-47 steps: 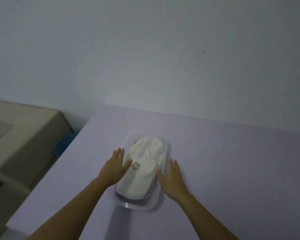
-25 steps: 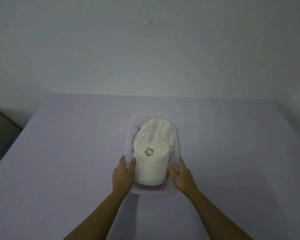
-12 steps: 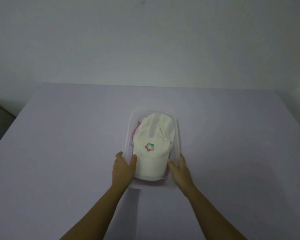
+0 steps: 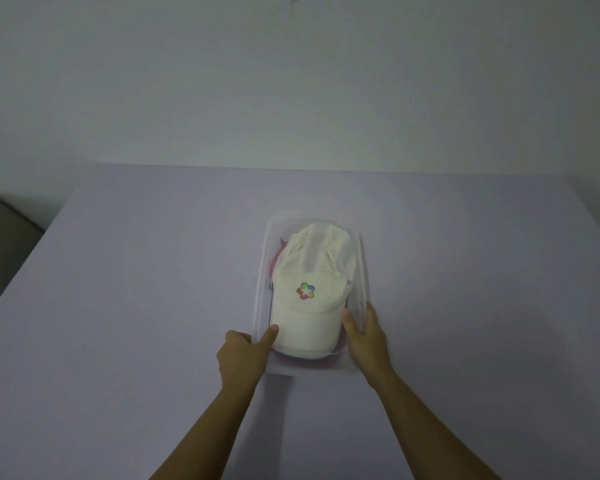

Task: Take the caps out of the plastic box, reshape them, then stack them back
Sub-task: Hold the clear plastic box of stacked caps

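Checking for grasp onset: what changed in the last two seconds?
Both hands slid from mid-box to its near end. Left hand curled, thumb at the white cap brim; right hand grips the plastic box wall. Cap unlifted; red cap still underneath.

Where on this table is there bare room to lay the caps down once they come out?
The lilac table lies bare left of the clear plastic box, right of it, and between it and the wall. It is crowded only at the box's near end, where the left hand and right hand flank the white cap.
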`<state>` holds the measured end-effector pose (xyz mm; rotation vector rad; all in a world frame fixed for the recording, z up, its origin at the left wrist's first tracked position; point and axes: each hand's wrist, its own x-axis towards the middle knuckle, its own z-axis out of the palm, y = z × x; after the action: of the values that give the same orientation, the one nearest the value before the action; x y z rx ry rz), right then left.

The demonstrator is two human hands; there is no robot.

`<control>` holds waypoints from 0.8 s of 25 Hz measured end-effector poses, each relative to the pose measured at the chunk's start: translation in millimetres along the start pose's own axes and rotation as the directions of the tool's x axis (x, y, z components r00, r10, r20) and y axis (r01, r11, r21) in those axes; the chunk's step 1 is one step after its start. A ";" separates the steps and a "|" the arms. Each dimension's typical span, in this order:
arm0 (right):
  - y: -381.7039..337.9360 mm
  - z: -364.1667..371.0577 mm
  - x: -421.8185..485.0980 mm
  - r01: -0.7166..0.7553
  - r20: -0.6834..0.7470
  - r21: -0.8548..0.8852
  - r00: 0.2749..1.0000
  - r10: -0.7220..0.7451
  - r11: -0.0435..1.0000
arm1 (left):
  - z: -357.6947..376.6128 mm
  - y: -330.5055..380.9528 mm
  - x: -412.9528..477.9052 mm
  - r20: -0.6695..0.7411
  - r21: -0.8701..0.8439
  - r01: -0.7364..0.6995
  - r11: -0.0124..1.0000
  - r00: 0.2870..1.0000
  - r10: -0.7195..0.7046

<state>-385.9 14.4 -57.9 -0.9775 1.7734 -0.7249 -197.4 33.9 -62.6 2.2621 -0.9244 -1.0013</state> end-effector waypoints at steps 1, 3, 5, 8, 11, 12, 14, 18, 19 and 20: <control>0.0 0.4 -0.1 -0.002 -0.006 -0.007 1.000 0.002 1.000 | -2.1 1.8 -1.6 0.015 0.013 0.000 1.000 1.000 0.000; 0.5 1.3 -0.3 0.001 -0.020 -0.026 1.000 -0.002 1.000 | -7.6 8.3 -4.2 0.049 0.063 -0.004 0.998 0.999 0.001; 0.1 2.1 -0.3 0.008 -0.030 -0.048 0.999 -0.010 0.999 | -11.4 12.6 -3.3 0.083 0.106 0.001 0.994 0.997 -0.010; 1.2 2.1 -0.3 0.011 -0.030 -0.061 0.999 -0.013 0.998 | -14.8 14.7 -3.0 0.111 0.120 0.015 0.993 0.993 -0.028; 0.3 1.3 -0.3 0.015 -0.030 -0.058 0.999 -0.017 0.998 | -16.8 16.7 -4.5 0.121 0.123 0.015 0.992 0.992 -0.030; -0.1 1.4 -0.2 0.017 -0.030 -0.058 0.999 -0.019 0.998 | -17.0 17.3 -4.6 0.126 0.118 0.017 0.993 0.991 -0.032; 0.5 2.0 0.1 0.026 -0.034 -0.060 0.999 -0.028 0.998 | -17.6 17.9 -4.4 0.137 0.108 0.024 0.994 0.990 -0.038; 0.5 2.8 0.3 0.024 -0.035 -0.048 0.999 -0.025 0.999 | -19.3 17.5 -3.5 0.145 0.112 0.025 0.993 0.989 -0.041; 0.7 3.1 -0.2 0.022 -0.036 -0.053 0.999 -0.024 0.998 | -19.6 17.2 -3.7 0.147 0.114 0.023 0.993 0.988 -0.040; 0.9 3.1 -0.5 0.023 -0.037 -0.057 0.999 -0.025 0.998 | -19.5 17.0 -3.6 0.148 0.115 0.022 0.993 0.988 -0.039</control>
<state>-383.2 15.1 -59.5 -1.0311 1.8264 -0.7155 -190.5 28.7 -38.0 2.3252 -1.0359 -1.1727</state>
